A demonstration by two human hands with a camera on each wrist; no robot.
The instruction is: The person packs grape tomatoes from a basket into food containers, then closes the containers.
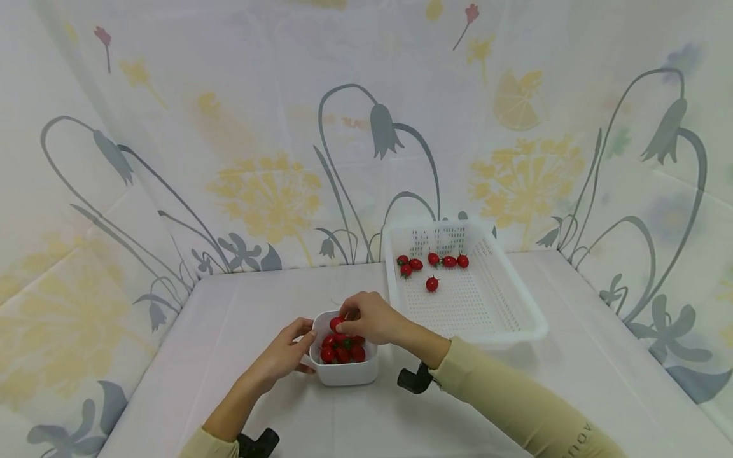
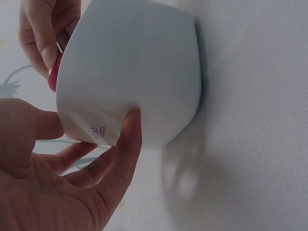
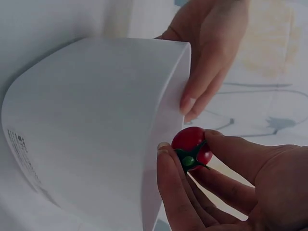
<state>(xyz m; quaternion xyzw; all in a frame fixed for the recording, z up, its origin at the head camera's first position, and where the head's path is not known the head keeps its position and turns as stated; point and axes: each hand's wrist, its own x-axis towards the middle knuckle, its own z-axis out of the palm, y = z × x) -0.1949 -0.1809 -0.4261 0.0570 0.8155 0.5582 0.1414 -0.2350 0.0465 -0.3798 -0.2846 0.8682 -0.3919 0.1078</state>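
Note:
A small white square container (image 1: pixel 348 376) stands on the table, with several red cherry tomatoes (image 1: pixel 342 354) inside. My left hand (image 1: pixel 279 357) holds its left side, the thumb at the rim and fingers against the outer wall, as the left wrist view (image 2: pixel 91 178) shows. Over the container's opening, my right hand (image 1: pixel 373 318) pinches one cherry tomato (image 3: pixel 188 139) between thumb and fingers. Its green stem end faces the right wrist camera. In the right wrist view, the container's near wall (image 3: pixel 86 110) hides the tomatoes within.
Behind and to the right of the container is a larger white perforated basket (image 1: pixel 518 289). Several cherry tomatoes (image 1: pixel 449 261) lie toward its back, and one tomato (image 1: pixel 432 284) sits apart nearer the middle. A flower-patterned cloth (image 1: pixel 355 191) rises behind the white-covered table (image 1: pixel 240 305).

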